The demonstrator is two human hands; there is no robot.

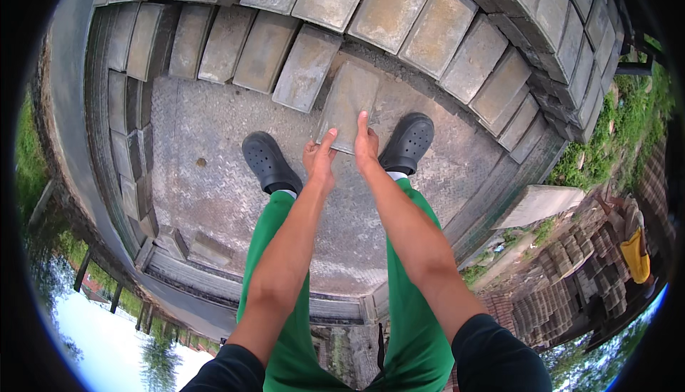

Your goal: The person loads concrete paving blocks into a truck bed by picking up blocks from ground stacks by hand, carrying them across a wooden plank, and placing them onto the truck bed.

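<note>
A grey rectangular slab points away, slightly rightward.

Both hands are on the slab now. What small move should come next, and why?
Probably ease the held slab slightly left, toward the neighbouring slab: the left hand and right hand grip its near end from either side, and a narrow gap seems to separate the two slabs.

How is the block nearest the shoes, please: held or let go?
Held: the left hand and right hand grip the near end of the block, thumbs over its face.
</note>
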